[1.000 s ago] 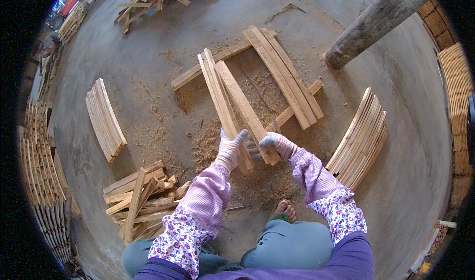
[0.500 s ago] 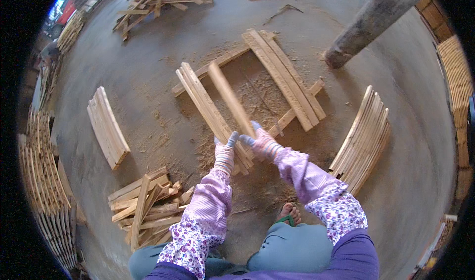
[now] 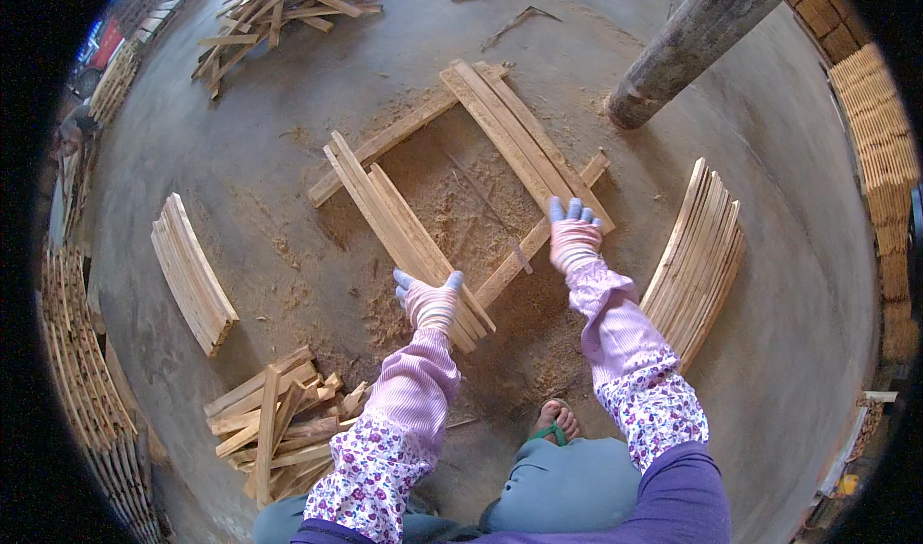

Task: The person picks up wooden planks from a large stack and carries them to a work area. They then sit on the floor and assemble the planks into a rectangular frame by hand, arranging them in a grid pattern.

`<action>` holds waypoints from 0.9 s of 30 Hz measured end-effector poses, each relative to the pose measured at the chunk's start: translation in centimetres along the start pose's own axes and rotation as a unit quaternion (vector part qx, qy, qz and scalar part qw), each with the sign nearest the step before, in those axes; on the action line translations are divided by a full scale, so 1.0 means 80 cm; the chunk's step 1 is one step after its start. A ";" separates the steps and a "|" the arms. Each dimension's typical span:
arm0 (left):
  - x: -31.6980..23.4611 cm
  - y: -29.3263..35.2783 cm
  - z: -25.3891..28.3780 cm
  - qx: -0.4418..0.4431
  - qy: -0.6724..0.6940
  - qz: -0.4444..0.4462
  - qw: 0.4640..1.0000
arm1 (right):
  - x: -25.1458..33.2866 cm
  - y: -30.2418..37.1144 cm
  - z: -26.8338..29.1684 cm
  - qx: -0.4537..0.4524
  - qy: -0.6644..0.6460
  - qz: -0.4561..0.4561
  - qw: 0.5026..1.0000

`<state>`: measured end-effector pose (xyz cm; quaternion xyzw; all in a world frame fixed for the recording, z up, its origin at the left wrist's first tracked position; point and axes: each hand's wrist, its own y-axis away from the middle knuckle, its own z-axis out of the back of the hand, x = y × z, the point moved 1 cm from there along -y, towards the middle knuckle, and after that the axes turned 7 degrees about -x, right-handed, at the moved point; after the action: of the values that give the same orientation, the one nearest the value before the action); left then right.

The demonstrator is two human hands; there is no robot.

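My left hand, in a striped glove with grey-blue fingertips, grips the near part of the left set of wooden strips, its thumb on one side and fingers on the other. The strips lie side by side across two wooden crosspieces. My right hand, gloved alike, rests on the near end of the right set of wooden boards with its fingers stretched out over them. The far crosspiece and near crosspiece lie on the sawdust-covered floor beneath both sets.
Neat wood stacks stand at left and right. A loose heap of offcuts lies near my left leg, another scrap pile farther off. A round pillar rises at far right. My sandaled foot is close by.
The strip that my right hand held slantwise now lies against the left set. My right hand has let go and moved right onto the right boards. My left hand has shifted slightly.
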<state>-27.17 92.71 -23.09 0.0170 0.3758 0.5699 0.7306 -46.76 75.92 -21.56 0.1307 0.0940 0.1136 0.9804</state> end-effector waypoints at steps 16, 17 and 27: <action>-0.003 -0.004 -0.002 0.042 -0.030 -0.003 0.999 | 0.013 0.035 -0.056 0.326 -0.764 0.070 0.552; -0.003 -0.007 -0.005 0.046 -0.035 -0.005 0.998 | 0.015 0.039 -0.058 0.340 -0.765 0.063 0.543; 0.007 -0.013 -0.005 0.039 -0.038 -0.024 0.998 | 0.012 0.082 -0.069 0.336 -0.769 0.002 0.543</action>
<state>-26.50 92.66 -24.18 0.0578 0.3697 0.5361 0.7567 -48.36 83.59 -25.13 0.4883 -0.6652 -0.0685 0.5607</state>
